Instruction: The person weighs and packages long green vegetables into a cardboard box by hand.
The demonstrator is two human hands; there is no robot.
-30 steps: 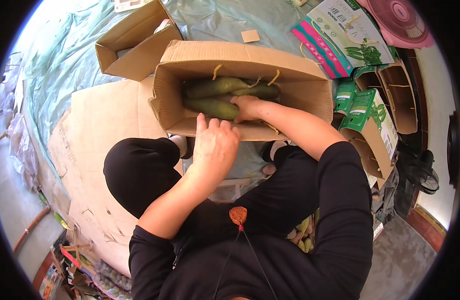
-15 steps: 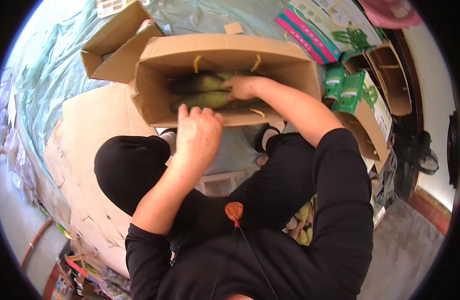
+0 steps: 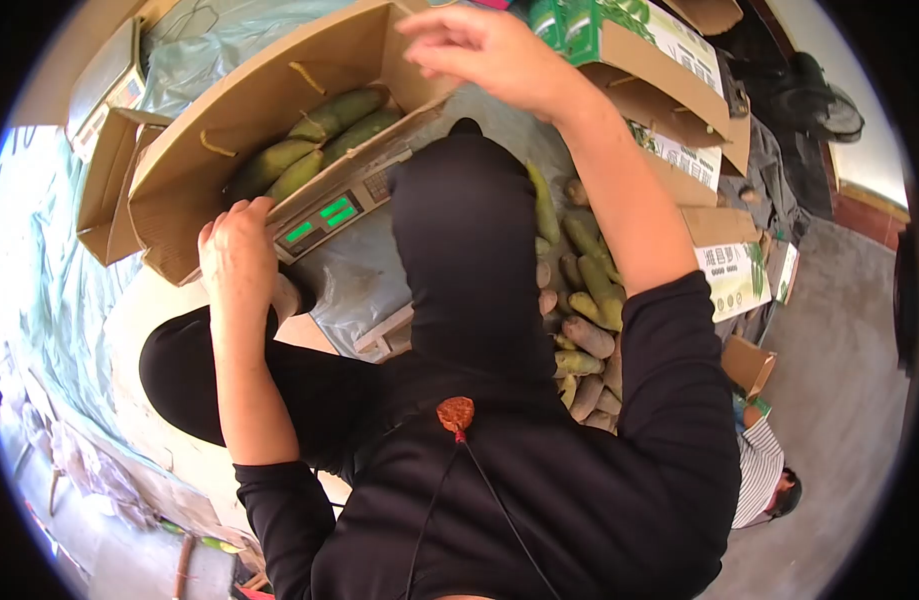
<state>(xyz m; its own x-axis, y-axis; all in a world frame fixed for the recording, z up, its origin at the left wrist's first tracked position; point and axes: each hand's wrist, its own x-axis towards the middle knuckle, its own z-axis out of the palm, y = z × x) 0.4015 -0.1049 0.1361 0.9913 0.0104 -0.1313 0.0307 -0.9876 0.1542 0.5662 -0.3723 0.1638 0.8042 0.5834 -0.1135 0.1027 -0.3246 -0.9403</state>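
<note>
An open cardboard box (image 3: pixel 254 95) with yellow cord handles stands tilted across the upper left, with several long green radishes (image 3: pixel 294 165) lying side by side in it. My left hand (image 3: pixel 237 250) has its fingers curled over the box's near rim, at the left corner. Over the box's right end, my right hand (image 3: pixel 479 55) is raised with its fingers apart and nothing in it. Below the near wall shows a scale (image 3: pixel 329 215) with lit green displays, its platform hidden by the box.
Loose radishes (image 3: pixel 589 340) lie piled right of my knee. Green and white cartons (image 3: pixel 669 45) stand at the upper right, near a black fan (image 3: pixel 819 105). A smaller open carton (image 3: pixel 109 190) sits at left. A person in a striped top (image 3: pixel 762 470) is at lower right.
My right hand has come out of the box, away from the radishes, and up to its right end. The view has turned, so the box now appears farther left and the scale displays show.
</note>
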